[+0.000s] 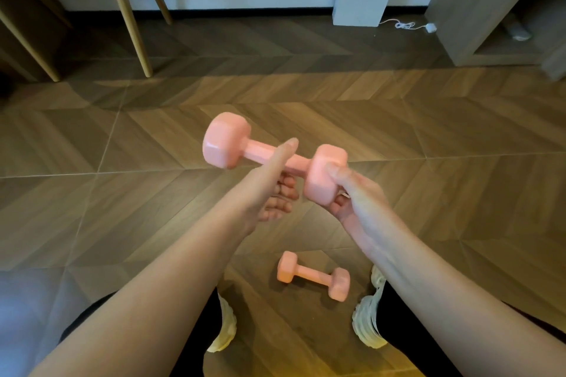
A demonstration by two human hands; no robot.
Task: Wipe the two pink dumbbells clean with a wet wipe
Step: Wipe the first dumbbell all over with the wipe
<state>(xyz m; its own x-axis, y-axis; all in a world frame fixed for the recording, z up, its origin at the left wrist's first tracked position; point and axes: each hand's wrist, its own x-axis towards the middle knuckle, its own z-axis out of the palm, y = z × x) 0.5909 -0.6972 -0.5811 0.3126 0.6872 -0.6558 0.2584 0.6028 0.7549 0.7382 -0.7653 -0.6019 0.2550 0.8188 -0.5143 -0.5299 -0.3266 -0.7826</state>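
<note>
One dumbbell (pixel 260 150) raised above the floor dumbbell (pixel 314 275); our right hand (pixel 355 202) clamps its near head, left hand (pixel 266 193) curls round its handle; no wipe clearly seen. We judge first wiping underway; next, rub the far head

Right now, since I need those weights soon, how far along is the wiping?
Nothing can be called done: cleanliness does not show. In hand: the raised dumbbell, its handle lying in the left hand and its near head gripped by the right hand. I cannot make out a wipe. Left: the second dumbbell lies on the floor below, with neither hand on it.
</note>
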